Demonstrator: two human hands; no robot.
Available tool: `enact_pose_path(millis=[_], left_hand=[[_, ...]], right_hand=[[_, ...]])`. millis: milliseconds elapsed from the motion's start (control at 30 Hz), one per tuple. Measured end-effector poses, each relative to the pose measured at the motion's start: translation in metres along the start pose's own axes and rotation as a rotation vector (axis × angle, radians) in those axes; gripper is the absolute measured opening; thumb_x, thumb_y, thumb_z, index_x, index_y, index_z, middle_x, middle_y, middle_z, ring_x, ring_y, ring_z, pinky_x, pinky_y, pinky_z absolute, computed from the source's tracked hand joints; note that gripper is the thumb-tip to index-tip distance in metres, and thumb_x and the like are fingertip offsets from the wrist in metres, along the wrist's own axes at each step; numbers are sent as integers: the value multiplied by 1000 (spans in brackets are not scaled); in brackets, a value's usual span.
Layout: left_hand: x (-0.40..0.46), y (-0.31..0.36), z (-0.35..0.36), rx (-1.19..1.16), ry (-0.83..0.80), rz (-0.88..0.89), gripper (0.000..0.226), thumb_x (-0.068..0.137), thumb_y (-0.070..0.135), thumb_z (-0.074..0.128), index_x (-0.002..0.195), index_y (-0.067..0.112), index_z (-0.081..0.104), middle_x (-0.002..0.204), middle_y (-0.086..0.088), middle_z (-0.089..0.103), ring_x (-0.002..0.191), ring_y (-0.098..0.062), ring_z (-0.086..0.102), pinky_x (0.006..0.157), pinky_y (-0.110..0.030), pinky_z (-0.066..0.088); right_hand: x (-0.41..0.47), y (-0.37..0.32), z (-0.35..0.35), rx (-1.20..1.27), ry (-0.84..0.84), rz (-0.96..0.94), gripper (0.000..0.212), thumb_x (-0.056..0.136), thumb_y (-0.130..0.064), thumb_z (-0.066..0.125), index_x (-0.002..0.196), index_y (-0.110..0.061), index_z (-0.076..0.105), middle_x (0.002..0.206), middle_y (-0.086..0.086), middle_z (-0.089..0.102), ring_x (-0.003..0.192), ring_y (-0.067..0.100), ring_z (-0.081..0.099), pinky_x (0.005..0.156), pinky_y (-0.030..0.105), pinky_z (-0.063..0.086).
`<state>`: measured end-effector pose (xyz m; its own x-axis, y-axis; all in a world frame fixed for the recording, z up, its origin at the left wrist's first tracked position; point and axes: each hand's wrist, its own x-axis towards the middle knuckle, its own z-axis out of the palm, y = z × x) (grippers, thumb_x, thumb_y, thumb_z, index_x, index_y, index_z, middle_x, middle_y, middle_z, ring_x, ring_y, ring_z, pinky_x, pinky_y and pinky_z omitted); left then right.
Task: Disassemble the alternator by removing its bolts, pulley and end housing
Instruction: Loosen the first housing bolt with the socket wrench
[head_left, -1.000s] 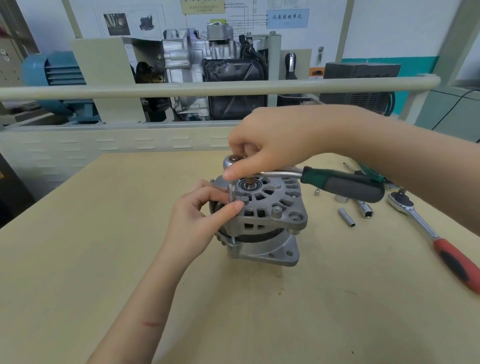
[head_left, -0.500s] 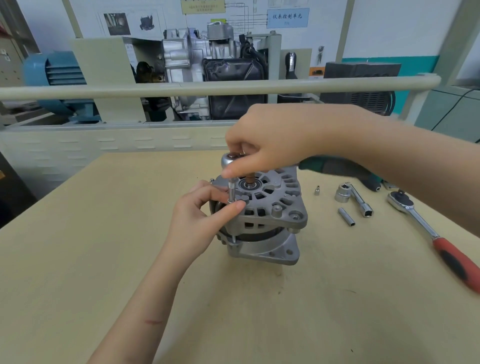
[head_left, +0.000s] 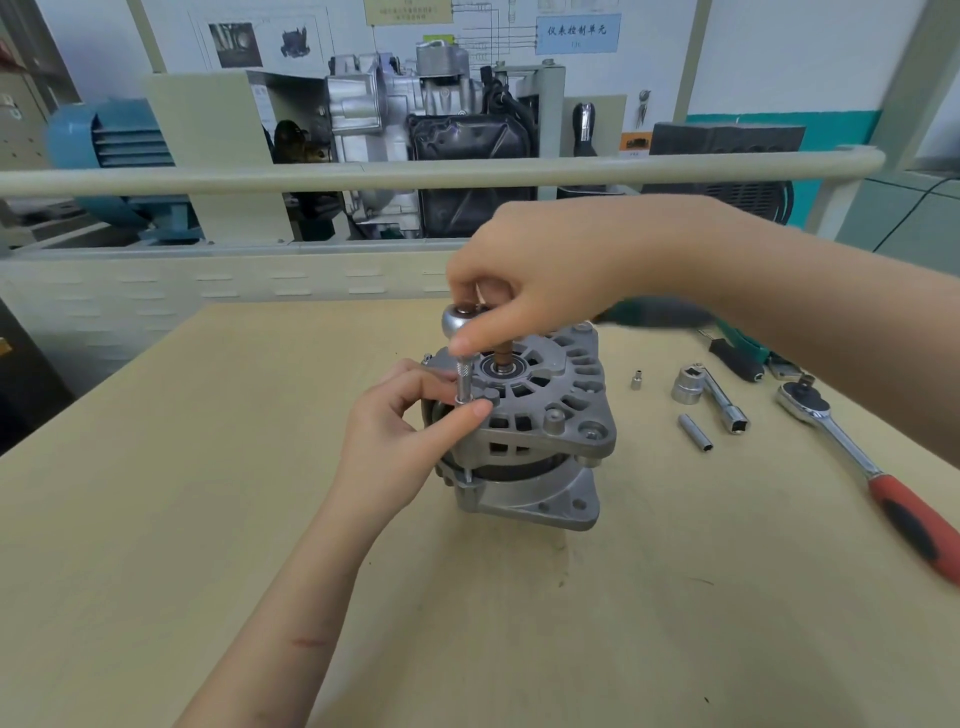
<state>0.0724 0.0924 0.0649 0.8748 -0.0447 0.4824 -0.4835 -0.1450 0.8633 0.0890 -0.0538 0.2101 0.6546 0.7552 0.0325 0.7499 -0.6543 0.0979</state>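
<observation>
Left hand (head_left: 400, 436) pinching upright socket (head_left: 462, 382), right hand (head_left: 524, 275) gripping ratchet head (head_left: 457, 318) atop alternator (head_left: 535, 415).

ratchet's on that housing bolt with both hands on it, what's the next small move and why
Probably swing the ratchet handle another stroke. Its socket stands upright on a bolt at the alternator housing's edge, the left hand pinches the socket's base, the right hand grips the head, so the bolt looks still seated.
</observation>
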Motion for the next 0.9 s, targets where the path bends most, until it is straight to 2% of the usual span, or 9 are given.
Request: enact_pose_path(millis=[100,233,333,433,533,633,733,833,900], left_hand=[[-1,0,-1,-16,-18,4,16,55,43,72,58,29,65,77,12,63,83,-8,59,80,-24,43],[-1,0,-4,-55,-109,2,7,66,27,71,71,32,71,86,11,66,89,-9,61,82,-22,45],[-1,0,-4,-38,-97,6,10,67,26,68,65,35,71,81,16,65,86,-7,61,80,-20,45],[-1,-1,-3,-4,-42,16,6,64,31,71,61,36,69,79,18,64,84,-4,61,79,-19,44],[0,-2,1,23,0,26,9,61,33,73,58,35,65,74,18,62,82,0,59,78,-18,42],[0,-2,2,10,11,29,13,60,31,75,55,33,62,69,17,59,76,1,56,76,-21,42],[0,-1,-1,-41,-38,20,10,59,36,75,58,32,66,77,12,63,81,-6,59,78,-22,45],[-1,-1,-4,-64,-87,6,8,64,29,73,70,25,70,85,6,65,87,-11,61,81,-27,46],[-1,-1,-4,-68,-68,-3,3,65,23,70,65,26,69,80,10,65,83,-9,61,78,-23,44]], right_hand=[[0,1,2,24,33,3,37,83,-51,52,76,-15,54,53,-10,46,48,-2,45,55,7,35],[-2,2,-2,46,-10,-45,32,87,-36,55,107,-12,61,88,2,65,80,14,58,74,21,42],[-3,0,-2,74,6,-76,32,88,-30,56,114,-12,61,102,4,65,93,19,58,81,31,39],[-1,0,1,29,30,-35,37,86,-42,53,107,-13,62,89,0,65,79,13,58,69,19,42],[1,-1,2,-6,34,21,38,82,-55,49,75,-18,54,58,-8,54,53,4,47,50,10,36],[2,-2,2,10,54,6,35,82,-53,52,75,-19,51,51,-9,48,48,0,47,55,5,35],[1,-2,-3,32,-3,-18,31,85,-42,54,102,-16,58,76,0,65,65,4,55,63,8,39],[-3,0,-6,83,-39,-55,32,87,-31,57,115,-15,58,104,1,63,93,15,57,81,25,40],[-4,-1,-5,87,-28,-68,34,88,-31,57,118,-16,58,107,-1,62,96,13,56,83,25,39]])
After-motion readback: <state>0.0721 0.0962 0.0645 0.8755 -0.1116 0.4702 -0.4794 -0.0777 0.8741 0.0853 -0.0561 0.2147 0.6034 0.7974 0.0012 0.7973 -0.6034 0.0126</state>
